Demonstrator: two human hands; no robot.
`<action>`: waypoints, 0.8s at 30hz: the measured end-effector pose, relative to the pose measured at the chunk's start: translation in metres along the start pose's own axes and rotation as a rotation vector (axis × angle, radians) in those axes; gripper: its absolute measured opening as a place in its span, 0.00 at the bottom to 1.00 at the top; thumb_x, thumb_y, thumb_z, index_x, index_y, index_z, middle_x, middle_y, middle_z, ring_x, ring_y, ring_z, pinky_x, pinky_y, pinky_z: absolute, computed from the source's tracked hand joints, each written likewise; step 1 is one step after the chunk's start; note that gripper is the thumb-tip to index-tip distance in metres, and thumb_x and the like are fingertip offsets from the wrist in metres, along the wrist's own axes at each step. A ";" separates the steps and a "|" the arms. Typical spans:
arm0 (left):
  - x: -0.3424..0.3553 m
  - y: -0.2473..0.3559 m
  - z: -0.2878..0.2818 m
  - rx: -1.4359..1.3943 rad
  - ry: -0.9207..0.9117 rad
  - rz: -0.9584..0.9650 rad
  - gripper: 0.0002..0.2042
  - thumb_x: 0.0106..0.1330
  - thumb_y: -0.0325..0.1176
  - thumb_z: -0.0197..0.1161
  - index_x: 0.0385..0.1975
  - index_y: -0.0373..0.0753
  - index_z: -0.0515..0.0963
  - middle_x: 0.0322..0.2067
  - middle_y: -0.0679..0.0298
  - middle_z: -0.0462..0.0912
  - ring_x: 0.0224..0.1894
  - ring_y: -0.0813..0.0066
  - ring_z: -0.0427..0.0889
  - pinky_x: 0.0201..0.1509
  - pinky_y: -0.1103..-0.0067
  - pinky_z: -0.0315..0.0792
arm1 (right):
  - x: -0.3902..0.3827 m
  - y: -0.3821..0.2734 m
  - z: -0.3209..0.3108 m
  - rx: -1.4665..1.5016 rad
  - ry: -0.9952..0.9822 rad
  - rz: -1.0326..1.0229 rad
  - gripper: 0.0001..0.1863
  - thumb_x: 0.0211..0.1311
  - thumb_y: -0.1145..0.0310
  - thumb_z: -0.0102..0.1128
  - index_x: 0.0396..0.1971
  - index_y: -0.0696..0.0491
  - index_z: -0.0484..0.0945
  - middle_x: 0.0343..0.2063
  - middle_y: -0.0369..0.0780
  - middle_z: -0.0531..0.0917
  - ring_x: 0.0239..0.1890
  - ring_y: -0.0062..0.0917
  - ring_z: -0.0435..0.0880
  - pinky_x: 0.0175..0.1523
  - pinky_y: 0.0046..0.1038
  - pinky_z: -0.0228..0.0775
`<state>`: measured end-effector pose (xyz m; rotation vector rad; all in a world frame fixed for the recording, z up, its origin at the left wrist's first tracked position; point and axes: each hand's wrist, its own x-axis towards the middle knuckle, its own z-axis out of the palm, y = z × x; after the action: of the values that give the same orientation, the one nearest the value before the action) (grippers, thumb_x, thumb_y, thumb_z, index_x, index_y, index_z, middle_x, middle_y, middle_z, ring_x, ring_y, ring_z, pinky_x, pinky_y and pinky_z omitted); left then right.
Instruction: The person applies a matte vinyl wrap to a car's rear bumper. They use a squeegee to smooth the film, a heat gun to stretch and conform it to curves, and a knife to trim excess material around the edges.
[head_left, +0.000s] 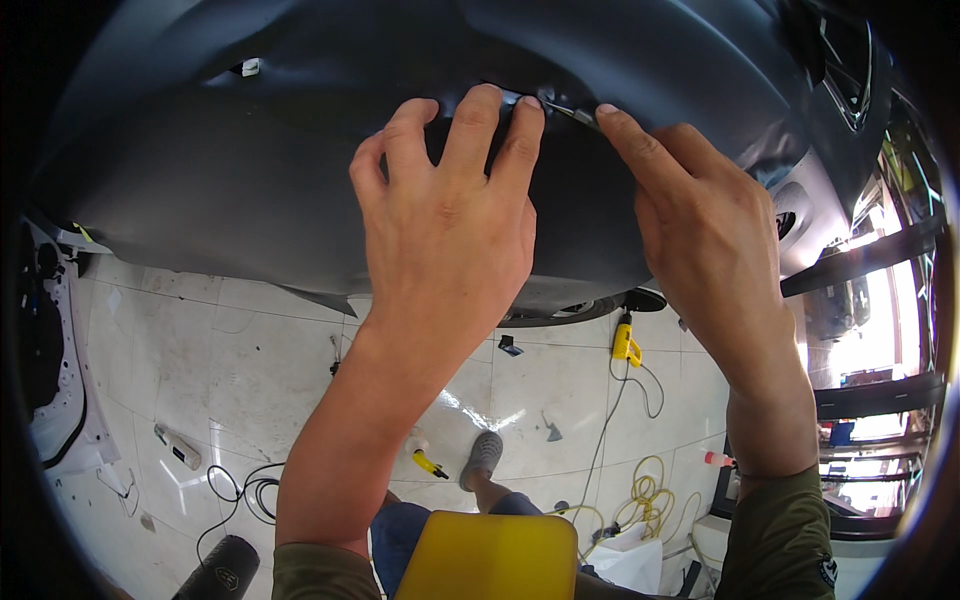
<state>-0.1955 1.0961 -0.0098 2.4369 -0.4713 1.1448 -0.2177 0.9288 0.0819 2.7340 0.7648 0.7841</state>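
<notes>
A car body panel (250,190) wrapped in dark matte film fills the upper part of the head view. My left hand (450,200) lies over it, fingers apart and bent, their tips against the edge of a narrow slot (510,97). To its right, my right hand (700,190) has its index finger stretched towards the slot and the other fingers curled. A thin pale strip (577,115) runs from the slot to that fingertip. It seems pinched there, but my thumb is hidden and I cannot make out its kind.
On the tiled floor (270,350) lie a yellow heat gun (625,345) with a cord, a coiled yellow hose (648,500), a bottle (178,446) and a black cylinder (222,570). A yellow rounded block (490,555) shows at the lower edge. A detached white panel (72,370) stands left.
</notes>
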 end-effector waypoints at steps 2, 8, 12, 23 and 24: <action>0.000 0.001 -0.001 0.000 -0.007 -0.006 0.22 0.56 0.27 0.64 0.54 0.45 0.77 0.55 0.62 0.72 0.55 0.55 0.68 0.56 0.60 0.64 | -0.001 0.000 0.001 -0.009 0.008 -0.001 0.27 0.52 0.83 0.58 0.55 0.50 0.77 0.28 0.39 0.77 0.25 0.33 0.79 0.30 0.34 0.71; -0.001 0.002 -0.002 0.009 -0.016 -0.011 0.23 0.56 0.28 0.64 0.55 0.46 0.76 0.55 0.62 0.72 0.55 0.55 0.68 0.56 0.60 0.64 | -0.001 -0.002 -0.003 -0.026 -0.026 0.022 0.27 0.52 0.82 0.59 0.55 0.50 0.78 0.29 0.40 0.78 0.25 0.33 0.79 0.31 0.34 0.71; -0.002 0.005 -0.002 0.049 -0.032 -0.001 0.24 0.57 0.29 0.64 0.56 0.46 0.75 0.55 0.61 0.71 0.55 0.54 0.68 0.58 0.60 0.63 | -0.004 0.000 -0.006 -0.009 -0.019 0.025 0.27 0.52 0.82 0.58 0.55 0.50 0.78 0.28 0.40 0.77 0.24 0.34 0.78 0.30 0.35 0.71; -0.019 -0.011 0.012 0.080 -0.107 -0.158 0.36 0.68 0.46 0.56 0.71 0.33 0.52 0.72 0.47 0.48 0.74 0.43 0.46 0.70 0.45 0.45 | -0.089 0.003 -0.012 0.746 0.015 0.157 0.25 0.56 0.83 0.50 0.57 0.59 0.72 0.29 0.45 0.77 0.29 0.37 0.79 0.37 0.29 0.72; -0.018 -0.011 0.007 0.085 -0.115 -0.160 0.37 0.68 0.47 0.56 0.71 0.34 0.52 0.72 0.47 0.49 0.74 0.43 0.47 0.70 0.45 0.44 | -0.120 -0.003 -0.003 0.839 -0.011 0.170 0.26 0.54 0.84 0.48 0.57 0.60 0.72 0.30 0.45 0.79 0.30 0.36 0.79 0.38 0.27 0.72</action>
<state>-0.1971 1.1040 -0.0306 2.5716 -0.2596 0.9807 -0.3078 0.8681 0.0303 3.5731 1.0543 0.5499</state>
